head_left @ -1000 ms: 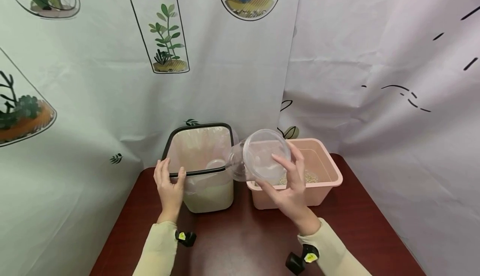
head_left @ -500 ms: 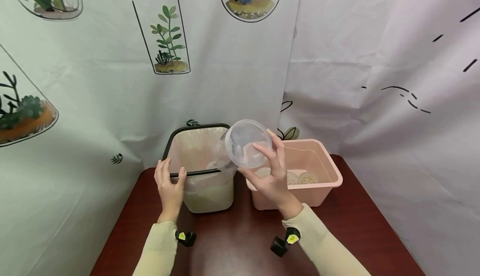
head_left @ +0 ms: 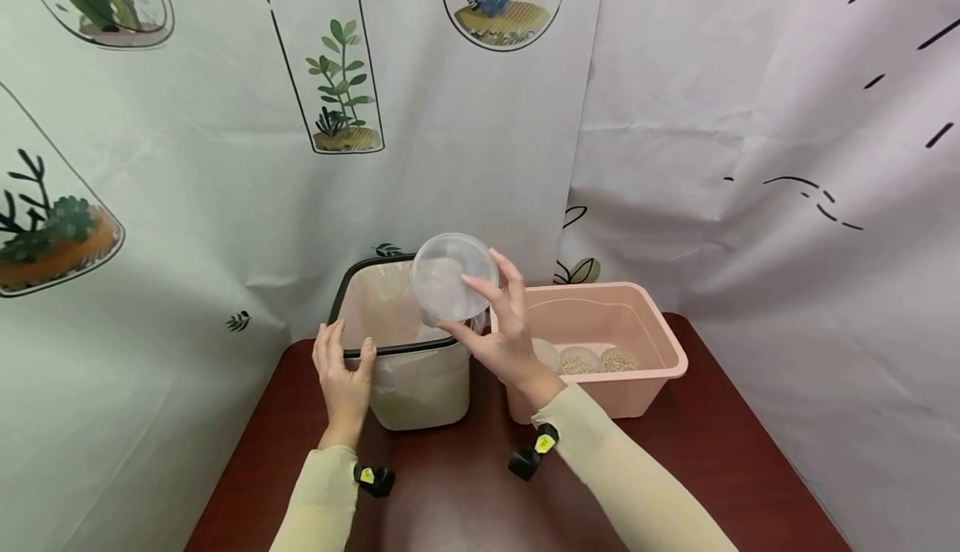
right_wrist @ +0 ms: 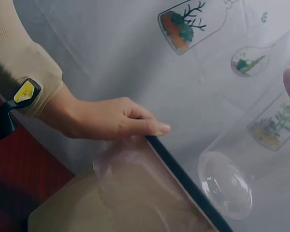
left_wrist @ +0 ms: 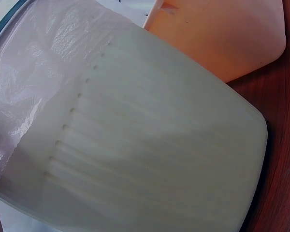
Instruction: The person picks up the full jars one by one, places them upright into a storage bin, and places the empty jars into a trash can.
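My left hand (head_left: 345, 381) grips the near left part of the black rim of a pale trash can (head_left: 420, 393) lined with a thin translucent bag. The right wrist view shows that hand (right_wrist: 111, 118) closed over the rim. Between thumb and fingers, my right hand (head_left: 506, 339) holds a clear round plastic container (head_left: 442, 277) above the trash can's right side. One round end faces the head camera. In the right wrist view its clear far end (right_wrist: 224, 186) appears beyond the rim. The left wrist view shows the can's ribbed outer wall (left_wrist: 150, 130).
To the right of the trash can stands a pink rectangular basin (head_left: 630, 318), with small clear tubs (head_left: 579, 360) of pale grains inside. Both stand on a dark red table (head_left: 450, 494). A printed white cloth (head_left: 480, 168) hangs close behind.
My right hand has carried the clear container leftward from over the basin to over the trash can. The small tubs in the basin have come into view. My left hand stays on the rim.
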Demonstrator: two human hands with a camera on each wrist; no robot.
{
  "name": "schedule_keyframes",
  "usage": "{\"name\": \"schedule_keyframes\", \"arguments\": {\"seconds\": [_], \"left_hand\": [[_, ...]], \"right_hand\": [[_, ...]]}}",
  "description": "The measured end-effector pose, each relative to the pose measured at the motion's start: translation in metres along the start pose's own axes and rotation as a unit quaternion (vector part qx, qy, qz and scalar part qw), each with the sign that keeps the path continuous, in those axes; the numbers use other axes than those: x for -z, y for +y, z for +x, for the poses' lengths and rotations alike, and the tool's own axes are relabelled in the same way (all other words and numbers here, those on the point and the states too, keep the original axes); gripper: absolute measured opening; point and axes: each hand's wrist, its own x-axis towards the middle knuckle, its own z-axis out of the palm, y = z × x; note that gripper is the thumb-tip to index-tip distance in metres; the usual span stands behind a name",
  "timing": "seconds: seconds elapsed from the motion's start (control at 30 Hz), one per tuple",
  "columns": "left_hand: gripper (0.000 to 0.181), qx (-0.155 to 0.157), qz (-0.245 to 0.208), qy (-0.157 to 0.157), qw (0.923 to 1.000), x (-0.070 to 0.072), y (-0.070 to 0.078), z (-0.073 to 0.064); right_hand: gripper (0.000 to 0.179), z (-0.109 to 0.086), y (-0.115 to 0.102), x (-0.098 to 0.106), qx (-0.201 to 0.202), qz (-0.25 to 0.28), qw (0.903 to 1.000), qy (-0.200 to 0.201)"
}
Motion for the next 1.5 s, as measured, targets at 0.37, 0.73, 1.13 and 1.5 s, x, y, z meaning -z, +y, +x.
{"name": "schedule_keyframes", "arguments": {"seconds": [0.37,0.73,1.13,1.5], "left_hand": [[0.048,0.0,-0.004,-0.002,1.0,-0.003,0.002,0.0],[0.048,-0.007,-0.005,-0.003,1.0,-0.009,0.003,0.0],[0.049,-0.015,0.0,0.017,0.9997,-0.004,0.0,-0.002],[0.049,-0.009,0.0,0.014,0.9999,-0.003,0.001,-0.001]], "right_hand": [[0.068,-0.005,0.027,-0.02,0.033,-0.026,0.9973,-0.061],[0.064,-0.011,0.042,-0.04,0.021,-0.04,0.9966,-0.069],[0.05,-0.017,0.044,-0.073,-0.066,-0.092,0.9828,-0.146],[0.043,-0.014,0.04,-0.081,-0.174,-0.169,0.9237,-0.296]]}}
